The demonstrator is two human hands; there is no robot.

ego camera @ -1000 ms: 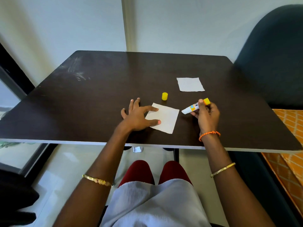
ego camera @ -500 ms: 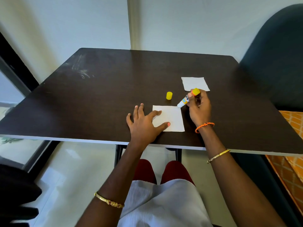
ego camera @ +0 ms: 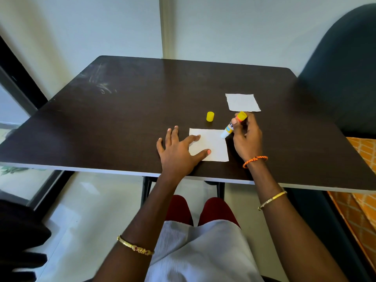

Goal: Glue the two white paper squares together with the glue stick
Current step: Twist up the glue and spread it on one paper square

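A white paper square [ego camera: 214, 144] lies near the front edge of the dark table [ego camera: 130, 110]. My left hand [ego camera: 179, 151] lies flat, its index finger and thumb pressing the square's left side. My right hand [ego camera: 246, 139] grips the uncapped glue stick [ego camera: 231, 128], tilted, with its white tip at the square's upper right corner. The second white paper square [ego camera: 242, 102] lies farther back on the right. The yellow cap [ego camera: 210, 116] stands between the two squares, to the left.
A dark upholstered chair [ego camera: 341, 74] stands at the table's right side. An orange patterned cloth [ego camera: 362, 169] lies to the right below the table edge. Pale walls close off the back. My knees sit under the table's front edge.
My right hand brought the glue stick left and tipped it down until its tip reached the near square's upper right corner. The near square now lies straight under my left hand.
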